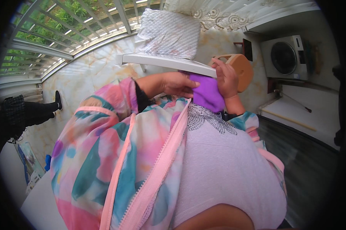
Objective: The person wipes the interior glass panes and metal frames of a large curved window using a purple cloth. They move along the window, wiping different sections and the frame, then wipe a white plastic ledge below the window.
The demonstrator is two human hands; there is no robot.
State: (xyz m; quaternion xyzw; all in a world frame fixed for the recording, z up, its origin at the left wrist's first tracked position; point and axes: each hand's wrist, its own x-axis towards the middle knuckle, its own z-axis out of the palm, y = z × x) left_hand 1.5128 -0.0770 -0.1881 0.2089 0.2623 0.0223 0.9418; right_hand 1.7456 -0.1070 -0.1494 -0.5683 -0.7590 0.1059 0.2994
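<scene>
My left hand (180,84) pinches a purple cloth (206,93) between thumb and fingers, close in front of my chest. The cloth hangs down past a long white rail or board edge (167,63) and partly hides behind that hand. At the rail's right end is my right hand (227,79), fingers raised and bent, its palm side beside the cloth. Whether it grips the rail or only touches it, I cannot tell. Just beyond the rail is a white quilted cover (170,34).
An orange-tan stool (242,72) stands behind my right hand. Farther right are a front-loading washing machine (285,56) and a white counter or ledge (302,115). A barred window (75,26) lies left, and a person in black (32,113) is at far left on the marble-patterned floor (83,69).
</scene>
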